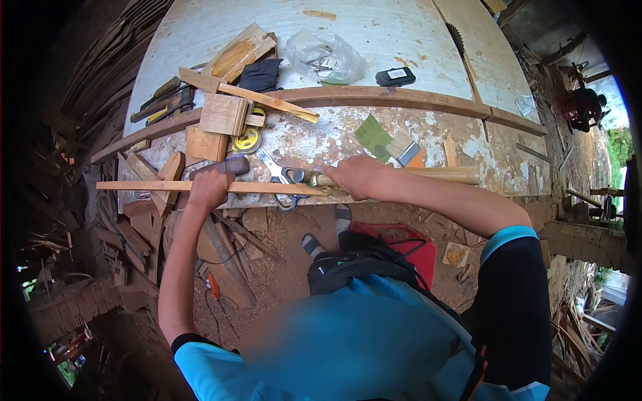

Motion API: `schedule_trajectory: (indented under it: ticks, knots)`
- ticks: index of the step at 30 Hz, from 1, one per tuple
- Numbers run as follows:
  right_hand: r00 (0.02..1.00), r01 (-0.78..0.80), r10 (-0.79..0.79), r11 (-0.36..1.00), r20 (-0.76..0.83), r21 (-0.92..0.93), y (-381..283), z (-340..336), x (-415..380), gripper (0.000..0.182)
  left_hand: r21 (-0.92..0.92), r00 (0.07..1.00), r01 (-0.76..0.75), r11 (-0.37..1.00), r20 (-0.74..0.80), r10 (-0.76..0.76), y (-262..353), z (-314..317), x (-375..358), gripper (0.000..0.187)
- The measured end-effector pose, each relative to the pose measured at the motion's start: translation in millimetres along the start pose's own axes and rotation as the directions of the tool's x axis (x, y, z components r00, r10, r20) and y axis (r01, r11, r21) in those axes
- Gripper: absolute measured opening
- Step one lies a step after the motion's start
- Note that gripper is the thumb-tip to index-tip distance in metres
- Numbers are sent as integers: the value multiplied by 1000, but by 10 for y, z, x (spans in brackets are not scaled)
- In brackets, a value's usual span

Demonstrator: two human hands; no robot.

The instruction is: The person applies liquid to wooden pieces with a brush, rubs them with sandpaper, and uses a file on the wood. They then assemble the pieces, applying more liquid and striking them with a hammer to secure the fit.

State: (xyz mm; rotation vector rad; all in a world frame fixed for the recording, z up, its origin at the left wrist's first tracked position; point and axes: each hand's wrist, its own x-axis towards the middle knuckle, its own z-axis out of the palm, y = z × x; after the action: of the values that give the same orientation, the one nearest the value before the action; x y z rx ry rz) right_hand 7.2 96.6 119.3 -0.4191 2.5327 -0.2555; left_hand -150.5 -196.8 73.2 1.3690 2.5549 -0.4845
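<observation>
My left hand (212, 188) is wrapped round a thin wooden strip (267, 188) lying along the table's near edge. My right hand (361, 177) grips a claw hammer close to its metal head (306, 176); the wooden handle (441, 175) runs out to the right past my wrist. The claw end sits right at the strip's right tip. Between my hands are scissors (281, 175) with dark blue handles. A dark rounded tool handle (237, 165) lies just beyond my left hand, and a yellow tape measure (248, 140) is farther back.
Wood blocks (223, 115) and a long wooden rail (381, 97) lie across the worktable (401, 27). Green sandpaper (372, 137) and a paintbrush (403, 148) are beyond my right hand. Farther back are a plastic bag (324, 57) of metal pieces and a saw blade (456, 39).
</observation>
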Motion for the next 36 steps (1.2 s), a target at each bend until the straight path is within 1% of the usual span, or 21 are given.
schedule_trajectory:
  ticks: [3,6,9,11,12,15,16,19,22,26,28,29,30,31,33,36]
  knots:
    - [998,24,-19,997,61,-79,-6,-61,85,33,2,1000,10,1000,7,-10,20,-68,-33,10]
    - [999,27,-28,999,-21,-33,28,-17,-39,38,-8,1000,20,1000,11,-20,21,-60,-33,11]
    - [998,40,-40,999,-58,6,121,89,-107,51,-24,999,27,999,19,-26,12,-6,-1,12]
    - [998,39,-38,999,-46,17,89,92,-132,50,-25,999,24,999,24,-23,3,15,30,12]
    - [999,34,-33,999,-41,23,76,74,-134,49,-16,999,12,1000,49,-11,-9,2,46,10]
    - [984,114,-104,991,-144,67,-6,41,-47,46,4,998,-41,999,37,41,-22,-60,75,9]
    - [963,164,-140,982,-231,91,-12,49,3,42,6,998,-43,999,48,43,-39,-54,85,7]
    - [975,126,-101,985,-196,121,-9,-46,135,40,8,998,-55,998,13,55,-33,-76,52,8]
    - [978,111,-83,984,-193,140,-4,-106,164,39,7,1000,-25,1000,5,25,-13,-87,-4,8]
    - [969,131,-115,989,-219,62,-21,-56,188,42,-9,1000,-19,1000,5,19,-14,-82,-38,8]
    - [966,104,-94,994,-240,30,-25,-5,141,43,-31,998,27,999,-55,-28,-129,-221,-171,11]
    - [981,90,-93,996,-171,-24,29,-43,73,42,-41,995,44,998,-92,-48,-231,-325,-254,12]
    - [992,80,-87,994,-94,-75,88,-79,-55,40,-134,969,133,982,-192,-158,-378,-462,-404,15]
    - [997,76,-78,989,-16,-128,151,-86,-179,39,-236,921,211,948,-277,-274,-536,-593,-584,17]
    - [1000,25,-26,989,-3,-142,293,17,-344,44,-294,819,252,922,-443,-365,-775,-771,-881,23]
    - [988,-108,108,994,-110,4,362,-74,-590,42,-90,884,354,931,-292,-364,-705,-788,-1123,26]
